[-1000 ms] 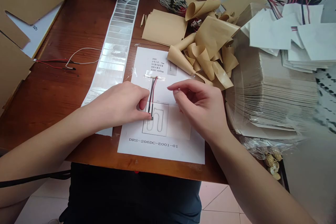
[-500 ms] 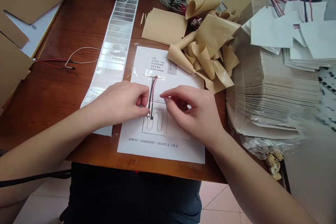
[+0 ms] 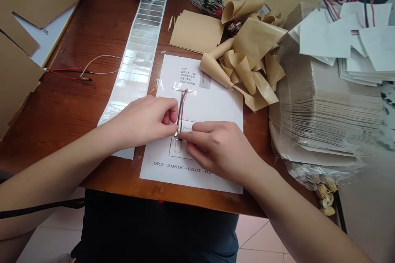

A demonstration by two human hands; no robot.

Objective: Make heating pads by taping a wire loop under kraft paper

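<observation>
My left hand [image 3: 143, 121] rests on a printed white sheet [image 3: 216, 107], its thumb and fingertips pinching the lower end of a black-and-red wire pair [image 3: 181, 109]. My right hand [image 3: 220, 150] has come in from the right, with its fingertips against the same wire end. Below the wire end, a U-shaped heater loop [image 3: 177, 146] lies on the sheet, mostly hidden by my right hand. A strip of clear tape [image 3: 184, 89] crosses the wires near their top end.
A long strip of clear labels [image 3: 135, 53] runs along a wooden table [image 3: 61, 119]. A loose wire [image 3: 70, 73] lies to its left. Crumpled kraft paper [image 3: 249, 53] sits beyond the sheet, and a tall stack of sheets [image 3: 324, 111] stands to the right.
My right hand has moved left and down from beside the wires onto the wire end, covering most of the loop. My left hand has barely moved.
</observation>
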